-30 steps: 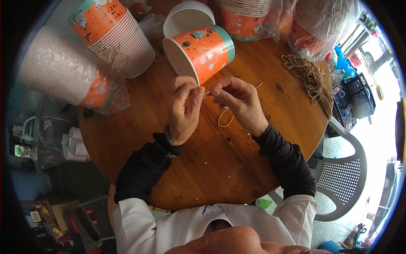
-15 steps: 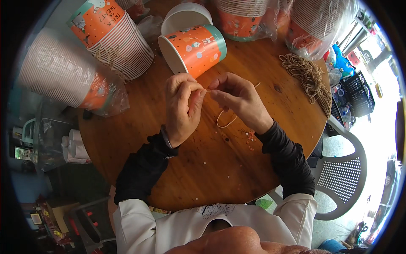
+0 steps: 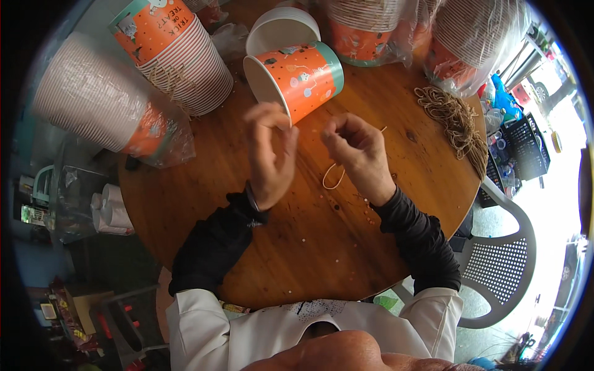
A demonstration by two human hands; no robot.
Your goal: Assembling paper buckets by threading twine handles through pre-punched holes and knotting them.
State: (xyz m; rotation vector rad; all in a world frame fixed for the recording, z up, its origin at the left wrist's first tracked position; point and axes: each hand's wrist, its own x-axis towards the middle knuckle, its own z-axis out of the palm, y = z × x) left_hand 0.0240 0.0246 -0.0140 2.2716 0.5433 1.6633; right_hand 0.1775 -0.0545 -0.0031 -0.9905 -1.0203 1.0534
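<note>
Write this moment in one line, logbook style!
left hand: blurred, near orange tub; right hand: curled, near cord loop, grip unclear; cord bundle: farther right

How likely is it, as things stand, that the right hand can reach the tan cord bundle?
Probably yes: between the right hand and the tan cord bundle, I see only wooden tabletop and a thin cord end.

Grey perforated chair [image 3: 497,269] and a black crate [image 3: 528,148]

Readable dark lettering [image 3: 179,17] stands on the orange cup [image 3: 145,43] topping the upper-left stack [image 3: 192,71]
</note>
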